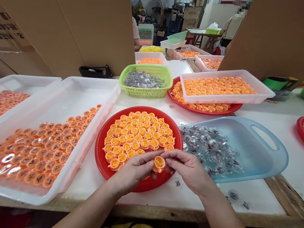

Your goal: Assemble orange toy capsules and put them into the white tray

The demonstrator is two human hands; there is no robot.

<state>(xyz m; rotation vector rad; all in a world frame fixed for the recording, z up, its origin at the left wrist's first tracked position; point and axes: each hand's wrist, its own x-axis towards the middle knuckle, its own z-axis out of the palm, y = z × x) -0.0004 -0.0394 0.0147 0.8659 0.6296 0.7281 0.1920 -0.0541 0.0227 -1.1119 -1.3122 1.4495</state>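
Pinching a small orange cup between the fingertips of both hands, the person is holding it just above the near rim of the red tray. The left hand is closing thumb and forefinger on its left side, and the right hand is gripping its right side, so both are clamped on the one cup. It is looking light and thin-walled, probably stiff plastic with a soft yellow filling, so it is best taken by the outer wall or rim, with no finger pressing into the open top. Squeezing hard could be enough to deform it, I judge.

Behind it, the red tray is carrying many more filled orange cups, standing upright in close rows. To the right, a pale blue scoop tray is holding a heap of clear wrapped pieces with dark centres, and a few loose ones are lying on the table near the right wrist. To the left, a white bin is holding orange cups that are looking sealed with shiny film, and a second white bin beside it is holding the same. Further back, a green basket is containing silvery wrapped pieces, and a white tray of orange cups is resting on another red plate.
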